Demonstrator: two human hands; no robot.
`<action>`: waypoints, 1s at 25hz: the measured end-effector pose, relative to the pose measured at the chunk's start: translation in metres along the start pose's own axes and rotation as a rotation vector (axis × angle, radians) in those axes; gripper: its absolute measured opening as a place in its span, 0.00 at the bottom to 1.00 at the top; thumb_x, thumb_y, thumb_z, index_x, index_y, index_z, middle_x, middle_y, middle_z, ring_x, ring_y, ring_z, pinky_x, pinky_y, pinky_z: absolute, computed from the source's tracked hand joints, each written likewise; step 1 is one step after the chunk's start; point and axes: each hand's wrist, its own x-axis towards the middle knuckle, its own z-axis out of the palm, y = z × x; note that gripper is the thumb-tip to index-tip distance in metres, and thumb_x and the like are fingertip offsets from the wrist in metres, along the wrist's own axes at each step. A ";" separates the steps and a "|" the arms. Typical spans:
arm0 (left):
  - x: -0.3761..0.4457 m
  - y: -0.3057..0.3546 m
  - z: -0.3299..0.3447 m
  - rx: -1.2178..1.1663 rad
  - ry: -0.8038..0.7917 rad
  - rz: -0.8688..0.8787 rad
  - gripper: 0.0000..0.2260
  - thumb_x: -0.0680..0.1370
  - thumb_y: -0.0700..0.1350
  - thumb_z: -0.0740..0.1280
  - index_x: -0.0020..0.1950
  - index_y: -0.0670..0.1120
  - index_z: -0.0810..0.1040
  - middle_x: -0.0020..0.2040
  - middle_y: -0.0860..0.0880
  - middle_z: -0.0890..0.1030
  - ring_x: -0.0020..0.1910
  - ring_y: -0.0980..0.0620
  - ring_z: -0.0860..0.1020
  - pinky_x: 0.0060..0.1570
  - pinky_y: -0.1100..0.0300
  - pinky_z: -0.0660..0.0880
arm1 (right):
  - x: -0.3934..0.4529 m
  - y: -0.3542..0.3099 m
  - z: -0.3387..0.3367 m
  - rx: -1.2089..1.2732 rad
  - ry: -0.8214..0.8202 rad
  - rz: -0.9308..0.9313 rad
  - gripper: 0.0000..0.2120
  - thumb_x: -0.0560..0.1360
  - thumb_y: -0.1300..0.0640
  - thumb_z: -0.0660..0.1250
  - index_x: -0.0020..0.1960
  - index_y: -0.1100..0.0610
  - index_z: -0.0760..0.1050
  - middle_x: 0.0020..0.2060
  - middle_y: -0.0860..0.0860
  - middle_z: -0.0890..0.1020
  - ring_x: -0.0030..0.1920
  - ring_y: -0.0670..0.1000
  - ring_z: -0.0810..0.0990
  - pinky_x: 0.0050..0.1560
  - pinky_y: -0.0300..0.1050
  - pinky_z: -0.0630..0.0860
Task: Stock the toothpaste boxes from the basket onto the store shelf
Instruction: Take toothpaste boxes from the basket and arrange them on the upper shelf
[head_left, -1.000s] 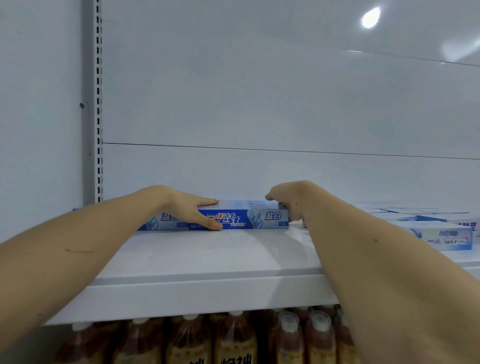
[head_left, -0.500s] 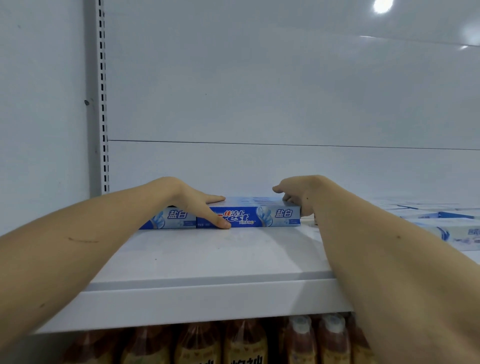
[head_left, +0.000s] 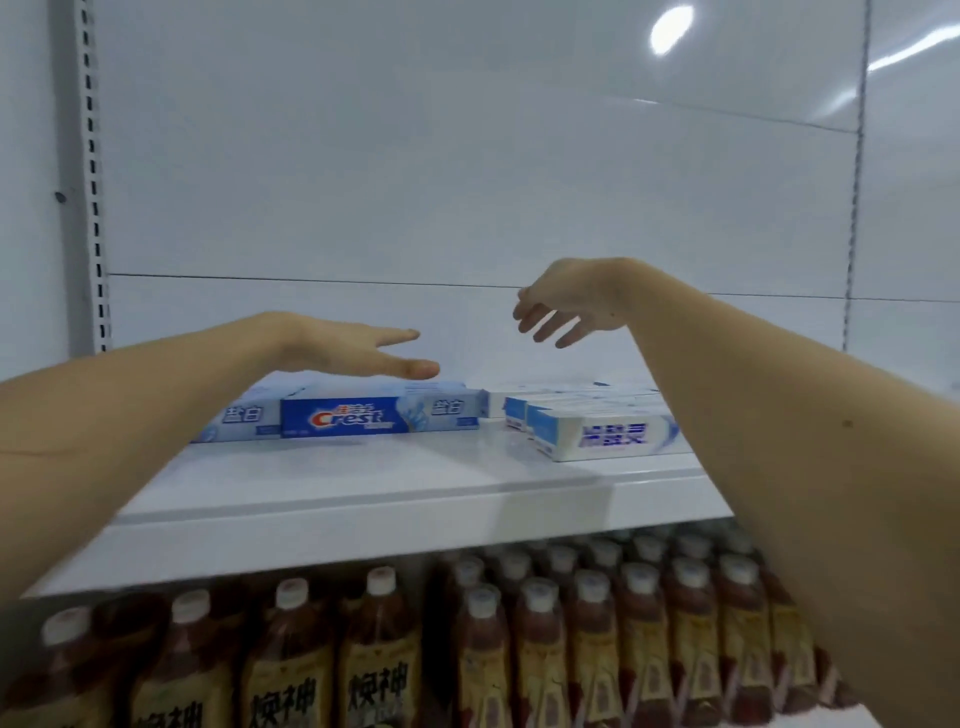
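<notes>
A blue Crest toothpaste box (head_left: 358, 415) lies lengthwise on the white store shelf (head_left: 363, 499), toward the back. My left hand (head_left: 343, 351) hovers flat just above its left part, fingers straight, holding nothing. My right hand (head_left: 566, 301) is raised above the shelf to the right of the box, fingers loosely spread, empty. Several white and blue toothpaste boxes (head_left: 597, 434) lie on the shelf to the right, partly behind my right forearm. The basket is out of view.
Rows of brown drink bottles (head_left: 545, 634) with white caps fill the shelf below. A perforated upright rail (head_left: 93, 182) runs up the left side, a white back panel behind. Bare shelf surface lies in front of the boxes.
Both hands have let go of the Crest box and lifted off it; the right hand rose higher. The view dropped and shifted, showing more bottles and the boxes at right.
</notes>
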 end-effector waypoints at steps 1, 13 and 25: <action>-0.001 0.025 0.006 -0.033 0.020 0.038 0.51 0.59 0.82 0.58 0.78 0.63 0.50 0.79 0.59 0.50 0.78 0.53 0.52 0.76 0.45 0.47 | -0.010 0.017 -0.014 -0.063 -0.030 0.011 0.19 0.84 0.50 0.55 0.65 0.61 0.74 0.60 0.54 0.80 0.60 0.55 0.79 0.63 0.55 0.75; -0.006 0.198 0.079 -0.008 -0.001 0.009 0.47 0.65 0.78 0.61 0.78 0.58 0.56 0.78 0.60 0.57 0.76 0.58 0.57 0.76 0.54 0.51 | -0.077 0.145 -0.107 -0.349 -0.457 -0.066 0.41 0.70 0.48 0.75 0.77 0.45 0.59 0.78 0.50 0.59 0.77 0.55 0.58 0.77 0.55 0.56; 0.036 0.178 0.087 0.207 -0.051 -0.073 0.41 0.71 0.74 0.57 0.79 0.59 0.50 0.79 0.57 0.55 0.77 0.53 0.57 0.75 0.53 0.52 | -0.034 0.155 -0.074 -0.850 -0.205 -0.153 0.31 0.73 0.50 0.72 0.74 0.45 0.65 0.69 0.48 0.73 0.66 0.55 0.73 0.67 0.53 0.69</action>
